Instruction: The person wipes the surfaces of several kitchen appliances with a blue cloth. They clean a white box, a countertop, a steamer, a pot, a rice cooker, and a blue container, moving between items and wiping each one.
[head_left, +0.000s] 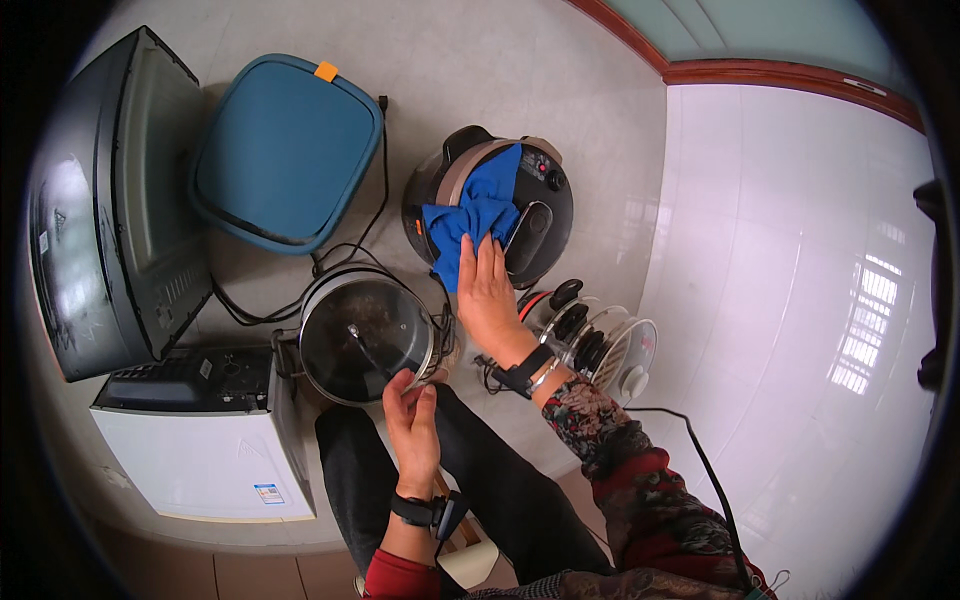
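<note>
A blue cloth lies crumpled over the lid of a dark electric pressure cooker. My right hand has its fingers on the cloth's near end and presses it to the lid; the fingertips are partly hidden in its folds. Beside the cloth are the lid's black handle and a round valve knob. My left hand hovers above my knees with nothing in it, fingers loosely curled and apart. Just beyond it is a pan with a glass lid; whether the fingertips touch its rim I cannot tell.
At the left stand a teal lidded bin, a large black-framed appliance and a white boxy appliance. Several pot lids stand upright in a row by my right wrist. Black cables run between things. A shiny white wall rises at right.
</note>
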